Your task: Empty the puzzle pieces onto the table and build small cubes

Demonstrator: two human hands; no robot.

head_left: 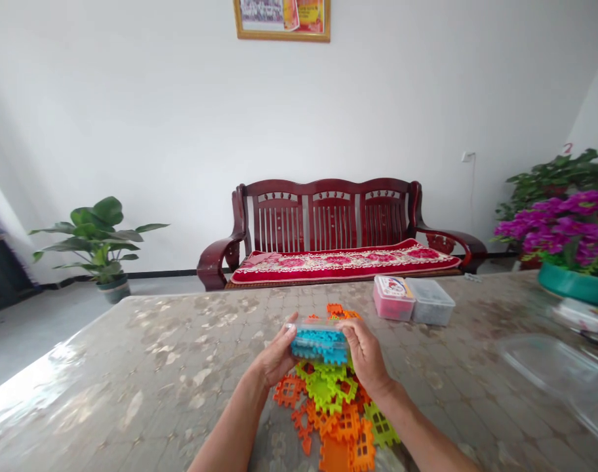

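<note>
Both of my hands hold a stack of blue interlocking plastic tiles (320, 343) just above the table. My left hand (275, 357) grips the stack's left end, fingers curled round it. My right hand (365, 354) grips the right end the same way. Under and in front of my hands lies a heap of orange and green interlocking tiles (336, 406) on the marbled tabletop (146, 373). A few more orange tiles (339, 311) show just beyond the blue stack.
A pink lidded box (393, 298) and a clear lidded box (431, 301) stand behind the tiles to the right. A clear plastic tray (559, 373) lies at right. A pot of purple flowers (572, 249) stands at the far right edge. A red wooden bench (328, 236) is beyond the table.
</note>
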